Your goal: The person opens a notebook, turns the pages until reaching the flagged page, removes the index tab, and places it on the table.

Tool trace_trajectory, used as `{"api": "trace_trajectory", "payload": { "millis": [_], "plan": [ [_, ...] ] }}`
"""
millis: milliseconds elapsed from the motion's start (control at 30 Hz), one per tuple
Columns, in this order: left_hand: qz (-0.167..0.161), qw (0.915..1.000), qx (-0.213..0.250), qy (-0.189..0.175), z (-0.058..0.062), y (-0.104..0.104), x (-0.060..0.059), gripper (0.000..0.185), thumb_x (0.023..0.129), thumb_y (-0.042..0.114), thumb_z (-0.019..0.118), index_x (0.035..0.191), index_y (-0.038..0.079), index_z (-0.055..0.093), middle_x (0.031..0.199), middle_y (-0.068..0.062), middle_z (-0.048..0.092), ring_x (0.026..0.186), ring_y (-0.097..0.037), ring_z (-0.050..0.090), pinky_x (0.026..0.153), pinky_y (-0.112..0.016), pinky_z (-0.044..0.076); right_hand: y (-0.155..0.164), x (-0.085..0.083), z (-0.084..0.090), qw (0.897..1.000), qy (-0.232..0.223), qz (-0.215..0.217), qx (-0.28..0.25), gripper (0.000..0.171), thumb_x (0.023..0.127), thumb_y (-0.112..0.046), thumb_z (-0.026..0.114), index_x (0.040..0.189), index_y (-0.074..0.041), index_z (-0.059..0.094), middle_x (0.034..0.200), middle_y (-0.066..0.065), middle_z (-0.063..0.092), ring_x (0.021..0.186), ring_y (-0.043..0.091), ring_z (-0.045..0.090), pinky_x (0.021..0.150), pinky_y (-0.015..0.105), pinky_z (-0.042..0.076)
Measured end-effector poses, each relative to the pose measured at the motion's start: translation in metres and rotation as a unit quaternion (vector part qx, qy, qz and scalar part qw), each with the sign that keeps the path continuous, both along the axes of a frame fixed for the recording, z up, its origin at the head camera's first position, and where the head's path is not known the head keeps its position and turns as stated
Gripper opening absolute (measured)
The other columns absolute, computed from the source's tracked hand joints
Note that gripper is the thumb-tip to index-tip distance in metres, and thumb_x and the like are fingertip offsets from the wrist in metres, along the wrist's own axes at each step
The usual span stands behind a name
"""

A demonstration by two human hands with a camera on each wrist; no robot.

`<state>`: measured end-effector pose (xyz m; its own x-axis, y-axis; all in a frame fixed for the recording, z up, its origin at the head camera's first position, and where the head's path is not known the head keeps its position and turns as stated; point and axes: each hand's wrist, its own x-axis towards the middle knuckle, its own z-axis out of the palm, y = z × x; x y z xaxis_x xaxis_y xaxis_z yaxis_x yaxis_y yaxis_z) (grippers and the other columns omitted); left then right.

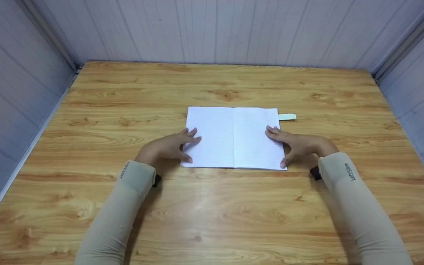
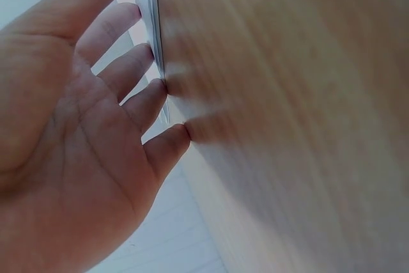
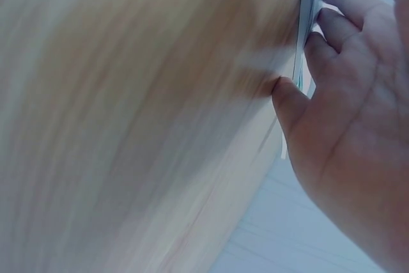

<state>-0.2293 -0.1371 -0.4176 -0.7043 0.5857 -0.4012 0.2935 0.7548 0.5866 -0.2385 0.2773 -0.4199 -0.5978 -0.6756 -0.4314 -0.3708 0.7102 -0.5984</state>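
Note:
An open notebook (image 1: 215, 147) with white, faintly lined pages lies flat on the wooden table. A pale strip (image 1: 287, 117), like a bookmark or tab, sticks out past its right edge near the top. My left hand (image 1: 173, 145) rests on the left page's outer edge, fingers spread, thumb near the lower corner. On the opposite side my right hand (image 1: 296, 144) touches the right page's outer edge the same way. In the left wrist view, fingertips meet the notebook's edge (image 2: 155, 17) and the little finger reaches the table. The right wrist view shows a similar contact at the edge (image 3: 305, 17).
The wood-grain table (image 1: 197, 213) spreads around the notebook on all sides. Pale panelled walls stand behind it (image 1: 215, 33) and at the left and right. A dark wrist device (image 1: 315, 173) shows under the right sleeve, with another (image 1: 156, 181) under the left.

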Motion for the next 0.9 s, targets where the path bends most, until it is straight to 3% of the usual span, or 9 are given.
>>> {"api": "trace_trajectory", "payload": {
  "millis": [300,700,900],
  "plan": [
    [0.008,1.0000,0.004,0.002,-0.0015,-0.0003,-0.0011,0.076,0.085,0.022,0.072,0.150,0.023,0.031,0.162,0.005,0.004,0.150,-0.021,-0.006,0.121,-0.047,0.005,-0.0015,-0.0013,0.0002,1.000,-0.002,-0.011,0.015,0.113,0.076,-0.032,0.079,0.155,-0.012,0.001,0.162,0.002,-0.015,0.148,0.028,-0.015,0.119,0.054,0.001],
    [0.012,0.9999,-0.001,0.002,-0.0031,-0.0009,-0.0007,0.076,0.086,0.022,0.072,0.150,0.024,0.032,0.162,0.006,0.004,0.150,-0.021,-0.006,0.121,-0.049,0.005,-0.0016,0.0004,0.0011,1.000,0.005,0.006,0.003,0.112,0.078,-0.032,0.078,0.155,-0.008,0.001,0.162,0.009,-0.014,0.148,0.033,-0.014,0.117,0.058,0.000],
    [0.011,0.9999,0.000,0.006,-0.0032,-0.0002,-0.0006,0.075,0.086,0.023,0.072,0.150,0.024,0.032,0.162,0.006,0.005,0.150,-0.021,-0.006,0.121,-0.048,0.004,-0.0014,0.0010,0.0023,1.000,0.002,-0.003,0.014,0.112,0.077,-0.034,0.078,0.155,-0.011,0.001,0.162,0.005,-0.014,0.148,0.030,-0.014,0.118,0.056,0.001]
  ]
}}
